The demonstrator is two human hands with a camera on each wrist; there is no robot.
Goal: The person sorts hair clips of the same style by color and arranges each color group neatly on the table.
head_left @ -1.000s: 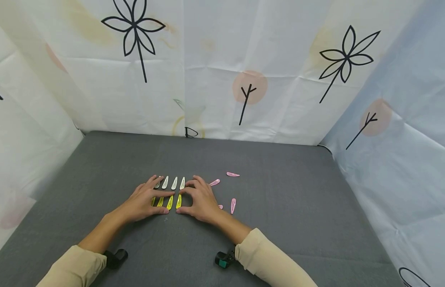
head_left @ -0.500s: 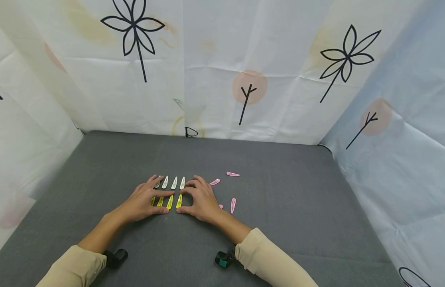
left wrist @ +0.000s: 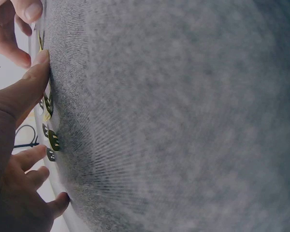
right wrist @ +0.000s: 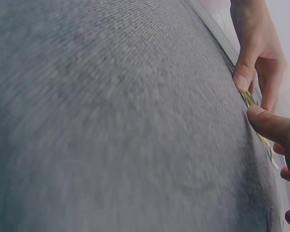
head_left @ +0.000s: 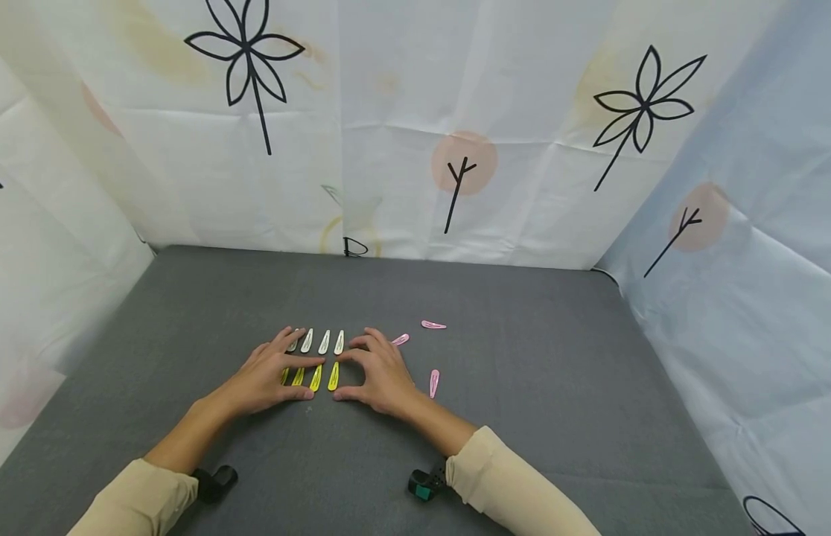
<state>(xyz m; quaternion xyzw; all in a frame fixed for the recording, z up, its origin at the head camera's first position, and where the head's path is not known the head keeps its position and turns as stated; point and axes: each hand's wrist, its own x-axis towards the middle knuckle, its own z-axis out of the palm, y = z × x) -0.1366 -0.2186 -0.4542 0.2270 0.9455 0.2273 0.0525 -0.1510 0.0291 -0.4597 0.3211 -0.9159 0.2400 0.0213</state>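
Observation:
Several yellow snap hair clips (head_left: 333, 377) lie in a row on the grey cloth, under a row of white snap hair clips (head_left: 324, 342). My left hand (head_left: 264, 376) rests over the left end of both rows, partly covering them. Its straight index finger and thumb reach the two ends of a yellow clip (head_left: 316, 378). My right hand (head_left: 378, 376) rests just right of the last yellow clip, index finger and thumb spread apart near its ends. In the right wrist view, the right thumb (right wrist: 261, 118) lies beside a yellow clip (right wrist: 249, 99).
Pink hair clips lie loose to the right: one farther back (head_left: 433, 324), one by the right fingers (head_left: 400, 339) and one beside the right wrist (head_left: 434, 383). Patterned white cloth walls (head_left: 402, 186) border the grey table (head_left: 523, 357) at the back and sides.
My right hand has shifted slightly right, its thumb and index finger drawing off the last yellow clip. The pink clip under its edge is now hidden. My left hand stays put.

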